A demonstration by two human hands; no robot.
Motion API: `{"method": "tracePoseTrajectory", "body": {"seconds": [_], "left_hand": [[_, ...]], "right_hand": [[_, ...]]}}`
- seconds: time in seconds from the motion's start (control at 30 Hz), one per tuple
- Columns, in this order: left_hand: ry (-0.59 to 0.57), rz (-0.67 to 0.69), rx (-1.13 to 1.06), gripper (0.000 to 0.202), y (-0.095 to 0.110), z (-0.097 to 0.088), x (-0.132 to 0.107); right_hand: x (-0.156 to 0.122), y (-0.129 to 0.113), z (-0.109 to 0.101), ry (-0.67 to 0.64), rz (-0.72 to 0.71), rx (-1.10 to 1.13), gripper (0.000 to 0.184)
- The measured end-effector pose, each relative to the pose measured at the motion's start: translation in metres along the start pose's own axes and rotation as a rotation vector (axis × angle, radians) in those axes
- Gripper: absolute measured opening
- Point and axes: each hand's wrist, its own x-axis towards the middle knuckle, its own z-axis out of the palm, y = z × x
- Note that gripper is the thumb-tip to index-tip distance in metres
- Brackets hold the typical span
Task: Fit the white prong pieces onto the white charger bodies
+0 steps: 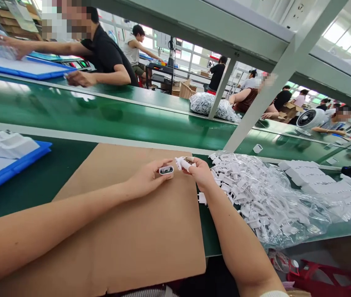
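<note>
My left hand (pixel 152 175) is closed around a white charger housing (pixel 166 170), whose open end faces me and shows dark parts inside. Close beside it on the right, my right hand (pixel 202 171) pinches a small white plastic plug piece (pixel 181 163). The two parts are apart, with a narrow gap between them. Both hands are above a brown cardboard sheet (pixel 132 231) laid on the green bench. Just right of my right forearm lies a clear plastic bag (pixel 265 198) heaped with white plug pieces, and one loose plug piece (pixel 202 199) is beside the cardboard.
White housings (pixel 324 181) stand in rows at the right. A blue tray (pixel 15 167) with white chargers sits at the left. Beyond runs a green conveyor (pixel 116 119) carrying a white part (pixel 257 148), under a metal frame post (pixel 256 111). A co-worker (pixel 110 57) reaches over another tray.
</note>
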Motion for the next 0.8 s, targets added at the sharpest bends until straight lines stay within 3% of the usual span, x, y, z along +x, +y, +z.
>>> {"method": "tracePoseTrajectory", "body": {"seconds": [0.1, 0.27, 0.4, 0.67, 0.8], "left_hand": [[0.026, -0.027, -0.089, 0.079, -0.005, 0.003, -0.014], [-0.017, -0.084, -0.095, 0.046, -0.008, 0.000, -0.015], [-0.017, -0.084, -0.105, 0.042, -0.006, -0.003, -0.013], [-0.013, -0.065, -0.116, 0.038, -0.010, -0.002, -0.012], [-0.003, -0.053, -0.120, 0.037, -0.010, -0.002, -0.012]], "right_hand": [[-0.006, -0.001, 0.008, -0.013, -0.029, -0.035, 0.032], [-0.024, -0.008, 0.020, -0.027, -0.366, -0.426, 0.022], [-0.035, -0.012, 0.025, -0.102, -0.573, -0.742, 0.029], [-0.036, -0.010, 0.027, -0.100, -0.716, -0.889, 0.036], [-0.038, -0.011, 0.029, -0.112, -0.698, -0.970, 0.032]]}}
